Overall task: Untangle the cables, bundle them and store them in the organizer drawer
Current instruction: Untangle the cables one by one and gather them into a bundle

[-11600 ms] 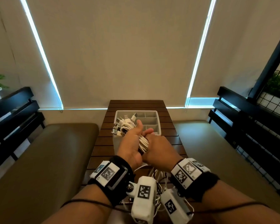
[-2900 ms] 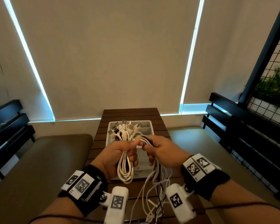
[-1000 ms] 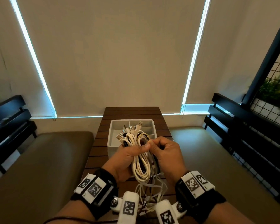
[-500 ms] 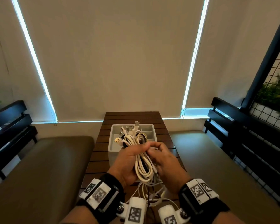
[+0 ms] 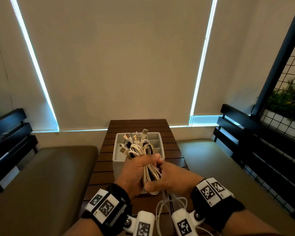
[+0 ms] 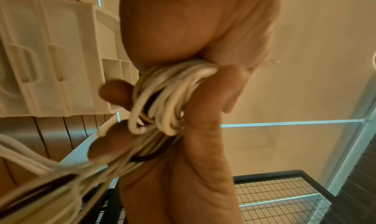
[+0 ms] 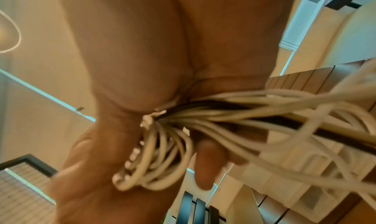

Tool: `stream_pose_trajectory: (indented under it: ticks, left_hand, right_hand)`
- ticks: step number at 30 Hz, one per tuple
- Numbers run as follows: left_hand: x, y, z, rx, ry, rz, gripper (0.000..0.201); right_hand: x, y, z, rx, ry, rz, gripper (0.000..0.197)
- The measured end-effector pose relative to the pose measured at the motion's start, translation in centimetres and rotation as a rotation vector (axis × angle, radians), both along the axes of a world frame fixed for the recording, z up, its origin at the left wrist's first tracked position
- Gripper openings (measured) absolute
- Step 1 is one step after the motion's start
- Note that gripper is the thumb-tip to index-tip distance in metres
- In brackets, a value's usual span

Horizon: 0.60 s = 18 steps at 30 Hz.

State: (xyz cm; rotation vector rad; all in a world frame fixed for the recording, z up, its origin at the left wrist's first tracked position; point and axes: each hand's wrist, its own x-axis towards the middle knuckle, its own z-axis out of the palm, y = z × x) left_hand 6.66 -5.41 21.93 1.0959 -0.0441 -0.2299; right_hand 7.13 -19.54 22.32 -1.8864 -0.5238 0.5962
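Slatted wood table (image 5: 109,160) first: it runs away from you between two cushioned benches, and the white organizer drawer (image 5: 119,149) sits on its middle, toward the far edge, with its divided compartments showing on the right side. Your cables (image 5: 149,174) are not in it yet; the folded hank is held in the air over the drawer's near wall, plugs fanned upward, with loose tails hanging down toward the near edge of the table.

Your left hand (image 5: 136,174) is clenched round the hank, thumb laid across the top. Your right hand (image 5: 170,183) is curled tight round its lower part, where the wrist view shows the strands gathered into one neck and the tails streaming out past the fingers (image 7: 207,156).

You look to be in the bundling step, with untangling mostly done and storing not begun. The next move calls for taking up those hanging tails and securing them round the hank without slackening your left grip, or the loops may spring apart.

Against half a second ago, your hands have closed in: the right hand has dropped from picking at the upper strands to grasping low on the hank, which now sits tighter and more compressed.
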Motion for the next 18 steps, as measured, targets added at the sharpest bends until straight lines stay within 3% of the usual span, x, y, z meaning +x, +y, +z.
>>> stream_pose_trajectory:
  ticks: [2,4,6,8,12,15,18]
  left_hand:
    - [0.0,-0.1,0.1,0.019,-0.029,0.043,0.019]
    - [0.1,-0.2,0.1,0.024,-0.034,0.071,0.024]
    - [0.2,-0.3,0.0,0.018,-0.022,0.066,0.025]
    - [0.3,-0.4,-0.2,-0.024,0.004,0.042,0.021]
    - [0.3,-0.2,0.1,-0.054,0.033,-0.058,0.031]
    - [0.1,-0.3,0.2,-0.009,0.041,-0.058,0.034]
    - [0.1,-0.7,-0.1,0.031,0.061,0.007,0.049]
  right_hand:
    - [0.2,0.4,-0.1,-0.021,-0.044,-0.065,0.090]
    - [0.3,0.8,-0.3,-0.015,-0.050,-0.122,0.101]
    - [0.4,0.9,-0.5,0.033,0.019,-0.100,0.089]
    - [0.4,1.1,-0.5,0.055,0.046,-0.098,0.064]
    - [0.1,1.5,-0.7,0.005,-0.047,-0.200,0.030]
    - [0.0,1.6,-0.8,-0.065,-0.125,-0.219,0.031]
    - [-0.1,1.9,-0.6,-0.072,-0.147,-0.219,0.049]
